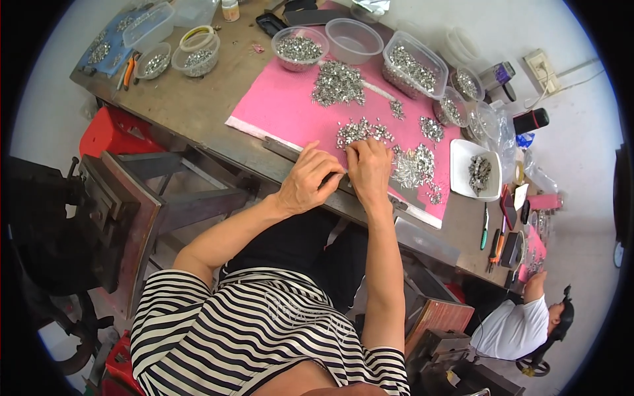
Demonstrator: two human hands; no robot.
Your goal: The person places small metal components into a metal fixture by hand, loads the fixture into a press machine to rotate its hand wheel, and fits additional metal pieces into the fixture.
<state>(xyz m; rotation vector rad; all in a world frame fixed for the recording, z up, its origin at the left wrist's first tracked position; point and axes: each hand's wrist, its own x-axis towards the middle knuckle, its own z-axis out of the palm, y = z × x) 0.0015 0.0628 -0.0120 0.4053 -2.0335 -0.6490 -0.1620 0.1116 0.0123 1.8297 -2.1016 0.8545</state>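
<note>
both hands, left (309, 179) and right (368, 169), pinch along a metal strip (290, 150) at the pink mat's (277, 105) near edge, its long axis running left-right, small metal parts (360, 131) just beyond the fingertips.

A white tray (462, 173), orange pliers (129, 69) and a red stool (112, 130) surround the workbench (191, 99).

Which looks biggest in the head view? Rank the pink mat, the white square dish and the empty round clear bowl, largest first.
1. pink mat, by far the largest.
2. white square dish.
3. empty round clear bowl.
Dish and bowl look close in size, and fisheye bending makes their order unsure.
</note>
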